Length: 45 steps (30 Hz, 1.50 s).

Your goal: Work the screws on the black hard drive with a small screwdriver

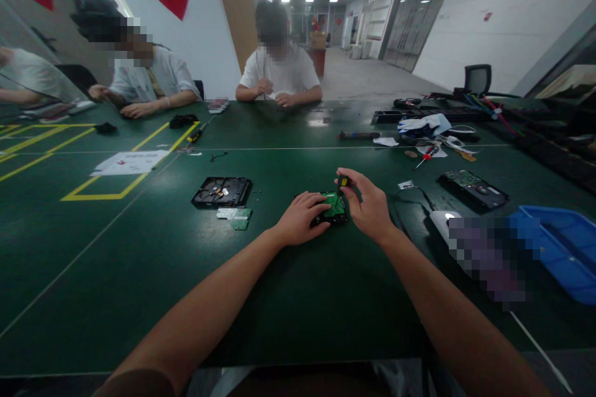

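Note:
A hard drive (336, 206) lies in front of me with its green circuit board facing up. My left hand (305, 218) grips it from the left, the fingers across the top and the thumb along the near edge. Pinched in my right hand (367, 201) is a screwdriver (343, 182) with a black and yellow handle, held upright over the board; its tip is too small to make out. To the left rests another hard drive (222, 191), and just below it a loose circuit board (238, 218). Tiny bits, perhaps screws, lie beside that drive.
At right are a third hard drive (474, 189), a blue bin (559, 248) and a partly blurred white device (479, 254) with a cable. Farther back lie a red-handled screwdriver (427, 155) and gloves (424, 125). Several people sit across the green table (153, 260).

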Each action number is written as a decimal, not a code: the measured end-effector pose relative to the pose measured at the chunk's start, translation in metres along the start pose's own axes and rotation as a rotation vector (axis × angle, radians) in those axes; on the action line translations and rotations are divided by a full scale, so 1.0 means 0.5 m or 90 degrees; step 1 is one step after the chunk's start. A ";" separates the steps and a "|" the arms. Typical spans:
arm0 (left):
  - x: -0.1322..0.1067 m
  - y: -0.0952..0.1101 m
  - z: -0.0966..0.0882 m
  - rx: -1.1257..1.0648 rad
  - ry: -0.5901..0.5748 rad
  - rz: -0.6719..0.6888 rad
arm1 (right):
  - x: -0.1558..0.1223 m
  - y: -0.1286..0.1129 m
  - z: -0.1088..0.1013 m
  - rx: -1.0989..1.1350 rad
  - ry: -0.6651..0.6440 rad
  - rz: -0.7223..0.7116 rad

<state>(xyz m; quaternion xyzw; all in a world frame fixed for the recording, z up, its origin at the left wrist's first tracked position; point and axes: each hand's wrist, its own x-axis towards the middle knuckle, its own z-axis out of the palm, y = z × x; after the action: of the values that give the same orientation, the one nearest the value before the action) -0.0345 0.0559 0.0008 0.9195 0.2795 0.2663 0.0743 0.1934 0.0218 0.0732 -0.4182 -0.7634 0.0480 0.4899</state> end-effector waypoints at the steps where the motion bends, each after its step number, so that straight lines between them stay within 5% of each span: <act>1: 0.000 0.000 0.000 0.001 0.001 0.001 | -0.001 0.001 0.001 0.007 -0.002 0.004; 31: -0.001 0.001 -0.001 0.002 0.006 0.007 | -0.002 0.004 0.002 -0.069 0.063 -0.029; 45: 0.000 0.002 -0.001 0.003 0.004 0.002 | -0.006 0.001 0.004 -0.047 0.027 -0.027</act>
<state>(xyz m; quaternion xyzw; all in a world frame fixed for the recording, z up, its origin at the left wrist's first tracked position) -0.0345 0.0553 0.0016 0.9192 0.2788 0.2689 0.0711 0.1925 0.0207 0.0695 -0.4204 -0.7627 0.0005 0.4914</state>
